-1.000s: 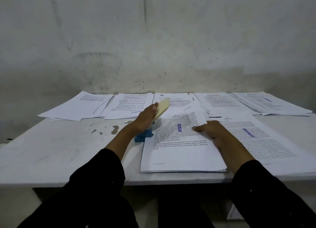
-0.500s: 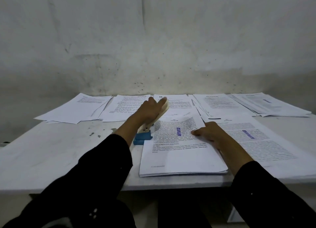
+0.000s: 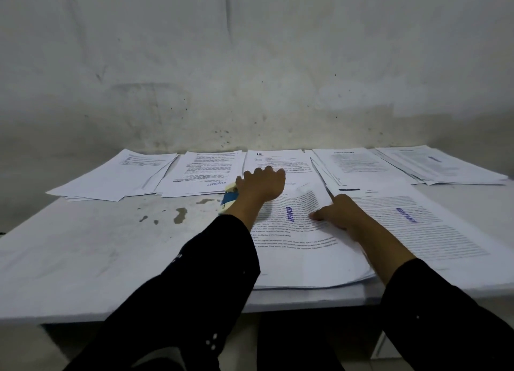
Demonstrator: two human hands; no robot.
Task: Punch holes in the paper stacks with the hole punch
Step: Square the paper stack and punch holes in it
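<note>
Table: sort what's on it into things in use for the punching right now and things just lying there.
In use:
- hole punch, pressed under the left hand
- paper stack in front, steadied by the right hand

Lying about:
- row of stamped sheets along the wall
- stack at the right
- stains on the table

probably an office: stamped paper stacks (image 3: 205, 173) on a worn table (image 3: 83, 248)

A blue "APPROVED" stamp is showing on the rear sheet (image 3: 207, 173) and running sideways on the near stack (image 3: 294, 231); other print is too small to read.
</note>
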